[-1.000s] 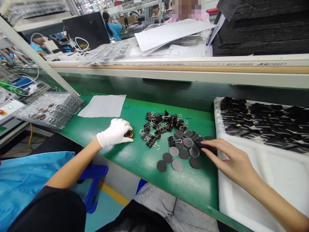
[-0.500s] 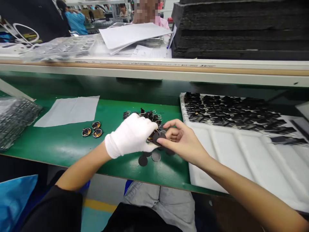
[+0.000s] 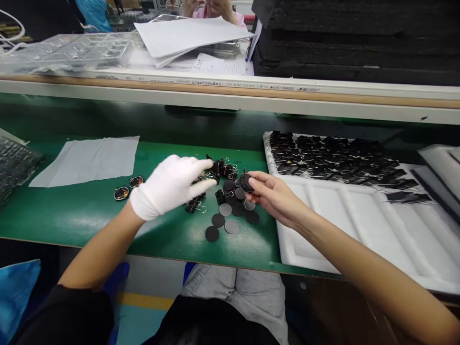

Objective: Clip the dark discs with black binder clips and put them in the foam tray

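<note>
My left hand [image 3: 172, 184], in a white glove, hovers over the green bench with thumb and forefinger apart and nothing between them. Its fingertips are close to a pile of black binder clips [image 3: 219, 168], part of which the hand hides. My bare right hand [image 3: 275, 196] pinches a round black piece [image 3: 246, 182] by its edge, right of the clips. Below it lie several thin discs [image 3: 218, 220], some black and some grey. Left of my glove rest round pieces with a dark, orange-marked face [image 3: 121, 193]; the glove may cover others.
At right, a white foam tray [image 3: 323, 244] carries rows of clipped black pieces [image 3: 334, 155]. A white sheet [image 3: 86, 163] lies on the left, beside stacked clear trays [image 3: 16, 165]. A shelf edge [image 3: 230, 98] crosses behind, with papers [image 3: 194, 38] and black foam stacks [image 3: 355, 43] above.
My left hand has let go of the round piece and drawn back left, its fingers opening beside the clips. The right hand now holds the piece alone. The view has shifted slightly.
</note>
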